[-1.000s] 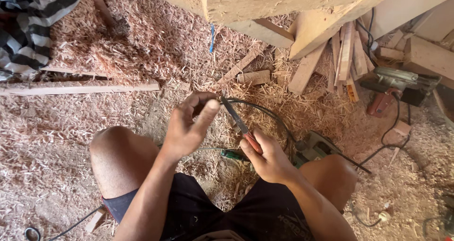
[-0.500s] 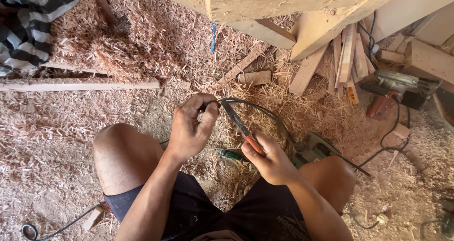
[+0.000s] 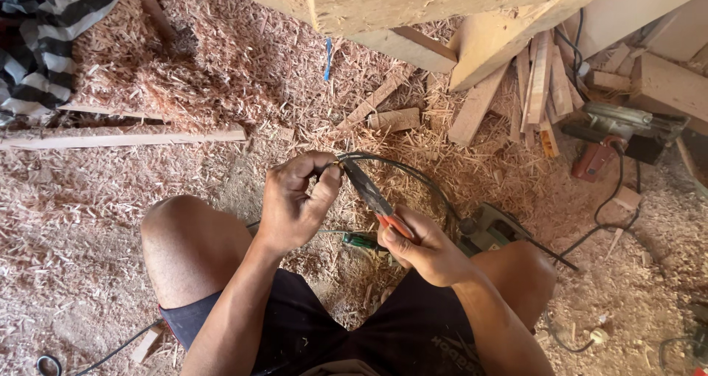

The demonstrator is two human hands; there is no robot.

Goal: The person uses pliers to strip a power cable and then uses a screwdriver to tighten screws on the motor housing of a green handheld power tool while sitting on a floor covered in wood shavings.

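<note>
Over a sawdust floor (image 3: 110,221), left hand (image 3: 295,203) pinches black cable (image 3: 413,171); right hand (image 3: 424,247) grip closed on pliers (image 3: 372,195) biting it.

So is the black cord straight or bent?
Bent. The black cord arcs from the left hand, where the pliers in the right hand meet it.

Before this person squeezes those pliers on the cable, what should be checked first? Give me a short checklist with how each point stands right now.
1. Left hand pinches the black cable firmly at its end: ok.
2. Pliers tip meets the cable end beside the left fingers: ok.
3. Right hand grip on the orange handles: ok.
4. Left fingertips away from the plier tip: not ok, they sit right beside it.
5. Cable unplugged: cannot tell, its far end is out of sight.
6. Green power tool lying still on the sawdust: ok.
</note>
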